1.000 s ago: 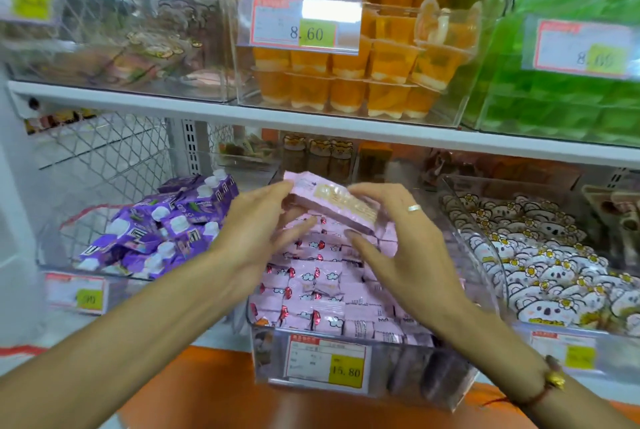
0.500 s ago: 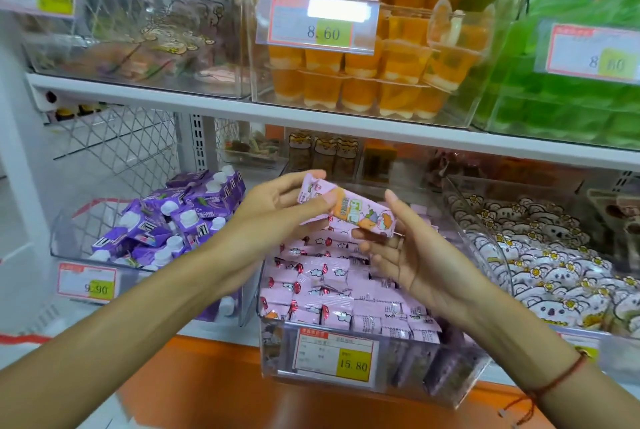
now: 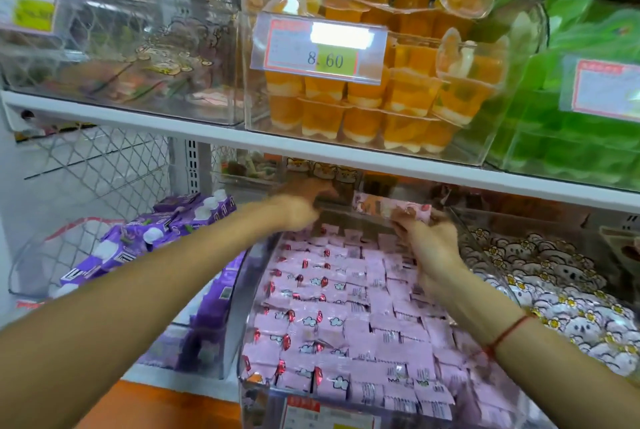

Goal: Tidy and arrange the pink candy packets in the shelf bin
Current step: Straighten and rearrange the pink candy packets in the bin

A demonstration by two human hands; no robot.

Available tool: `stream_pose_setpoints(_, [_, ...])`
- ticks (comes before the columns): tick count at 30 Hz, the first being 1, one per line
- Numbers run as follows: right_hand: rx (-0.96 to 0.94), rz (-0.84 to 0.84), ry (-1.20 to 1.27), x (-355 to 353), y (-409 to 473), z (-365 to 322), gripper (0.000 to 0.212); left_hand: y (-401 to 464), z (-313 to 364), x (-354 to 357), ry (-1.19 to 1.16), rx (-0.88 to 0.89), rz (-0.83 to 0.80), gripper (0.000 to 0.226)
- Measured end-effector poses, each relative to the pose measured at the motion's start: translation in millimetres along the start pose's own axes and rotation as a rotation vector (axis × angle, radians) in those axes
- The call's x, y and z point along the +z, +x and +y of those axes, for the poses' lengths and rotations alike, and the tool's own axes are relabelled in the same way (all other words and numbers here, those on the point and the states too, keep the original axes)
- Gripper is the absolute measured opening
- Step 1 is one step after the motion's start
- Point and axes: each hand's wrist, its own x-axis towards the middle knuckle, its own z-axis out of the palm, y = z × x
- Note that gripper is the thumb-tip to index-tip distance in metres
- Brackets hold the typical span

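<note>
- I see one pink pack (image 3: pixel 393 208) held up at the back of the clear bin (image 3: pixel 258 401). It lies on its side, with its long way going left to right, just under the white shelf (image 3: pixel 221 132).
- My right hand (image 3: pixel 429 238) holds the right end of that pack. The fingers are curled around it from below.
- My left hand (image 3: pixel 298 203) is up at the back left of the bin, near the left end of the pack. It is blurry, so I cannot tell if it is holding anything or if the fingers are apart.
- A thin red string (image 3: pixel 509 330) goes around my right wrist.
- The clear bin is full of small pink candy packets (image 3: pixel 346 307). They lie flat in rows, close to each other. Many on the left side show little red marks and white clouds. Many on the right side show black bar lines.
- To the left is another bin with purple packs (image 3: pixel 138 241) that have white caps.
- To the right is a bin of white bear-face packets (image 3: pixel 554 290).
- On the shelf above, a clear box holds orange jelly cups (image 3: pixel 381 96). A price tag (image 3: pixel 318 47) on its front says 8.60.
- Next to that, on the right, are green packs (image 3: pixel 571 117).
</note>
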Motion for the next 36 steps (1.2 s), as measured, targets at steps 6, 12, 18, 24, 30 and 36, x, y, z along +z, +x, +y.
stream_pose_setpoints(6, [-0.085,-0.018,-0.170,11,29,5,0.049,29,-10,27,0.287,-0.048,-0.374,0.040])
stream_pose_setpoints(12, [-0.294,-0.169,-0.437,21,38,9,0.036,25,-24,17,0.513,-0.017,-0.349,0.040])
stream_pose_setpoints(18, [-0.485,-0.381,-0.886,46,40,13,0.048,1,-18,4,0.372,-0.079,-0.112,0.030])
stream_pose_setpoints(24, [-0.642,-0.367,-1.047,50,38,38,0.022,-99,-4,-4,0.006,-0.075,0.428,0.028])
stream_pose_setpoints(30, [-0.756,-0.546,-1.171,48,33,46,0.040,-172,5,28,-0.263,-0.074,0.305,0.039])
stream_pose_setpoints(36, [-0.501,-0.660,-1.310,47,32,50,0.048,-177,3,40,-0.434,-0.087,0.326,0.032])
